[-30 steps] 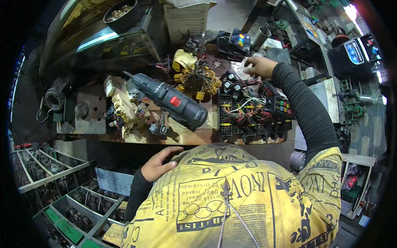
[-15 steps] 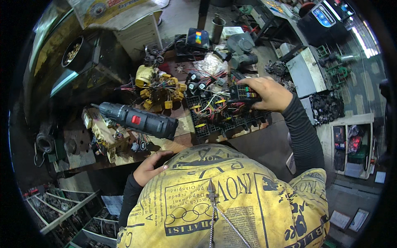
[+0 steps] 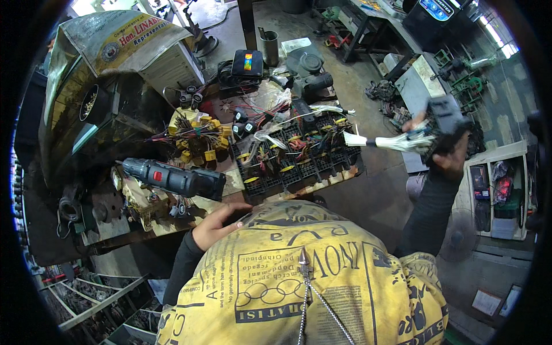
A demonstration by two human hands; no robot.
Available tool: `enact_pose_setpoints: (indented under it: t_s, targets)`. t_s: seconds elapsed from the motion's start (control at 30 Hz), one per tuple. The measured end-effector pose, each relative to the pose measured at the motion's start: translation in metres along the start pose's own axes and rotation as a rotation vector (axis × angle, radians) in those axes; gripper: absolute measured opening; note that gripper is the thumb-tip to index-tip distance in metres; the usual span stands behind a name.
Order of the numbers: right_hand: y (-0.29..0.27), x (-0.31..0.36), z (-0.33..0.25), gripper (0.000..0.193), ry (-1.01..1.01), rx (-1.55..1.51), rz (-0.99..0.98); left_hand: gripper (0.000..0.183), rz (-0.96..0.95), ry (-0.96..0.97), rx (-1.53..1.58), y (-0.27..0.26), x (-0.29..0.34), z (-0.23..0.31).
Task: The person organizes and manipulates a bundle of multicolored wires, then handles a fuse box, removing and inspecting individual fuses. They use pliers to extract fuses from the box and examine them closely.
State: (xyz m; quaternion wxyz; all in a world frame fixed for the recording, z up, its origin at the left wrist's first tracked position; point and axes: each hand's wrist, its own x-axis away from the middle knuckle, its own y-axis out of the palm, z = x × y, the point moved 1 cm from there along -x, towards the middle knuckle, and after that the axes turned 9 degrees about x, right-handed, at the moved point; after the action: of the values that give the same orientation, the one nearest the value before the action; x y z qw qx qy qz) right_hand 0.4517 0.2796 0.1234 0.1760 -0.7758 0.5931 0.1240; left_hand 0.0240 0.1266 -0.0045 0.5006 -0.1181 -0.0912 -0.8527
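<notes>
- Black wired box (image 3: 445,118) is off right of the bench (image 3: 233,184), right hand (image 3: 451,163) grip wrapped round it.
- Hold the body, don't yank the white wires (image 3: 397,142).
- Left hand (image 3: 218,226) looks relaxed.

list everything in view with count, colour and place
connector module: 1, black, in right hand
wire bundle: 1, mostly white, trailing left from module
cordless power tool: 1, black and red, workbench left
wired connectors: several, yellow, beyond the tool
grid trays: count unclear, black, workbench right, under wires
box: 1, black, workbench far end
cylinder: 1, grey, right of box
pot: 1, black, upper left
divided shelf: 1, pale, far right
compartment rack: 1, pale rails, lower left
paper sheets: 2, white, lower right
shirt: 1, yellow, lower centre
left hand: 1, bare, at shirt's front
right hand: 1, bare, gripping module
</notes>
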Motion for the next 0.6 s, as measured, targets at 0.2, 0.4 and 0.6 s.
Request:
enact_pose_setpoints:
  t_s: [0.2,0.4,0.6]
  targets:
    - [-0.057,0.057,0.039,0.071,-0.043,-0.185,0.078,0.034,0.166,0.078,-0.033,0.052,-0.048,0.031]
    - [-0.136,0.106,0.079,0.067,0.151,-0.298,0.108,0.027,0.397,0.288,-0.453,0.108,-0.097,0.057]
    - [-0.151,0.157,0.137,0.071,0.428,-0.289,0.351,0.015,0.617,0.388,-0.7,0.158,-0.122,0.05]
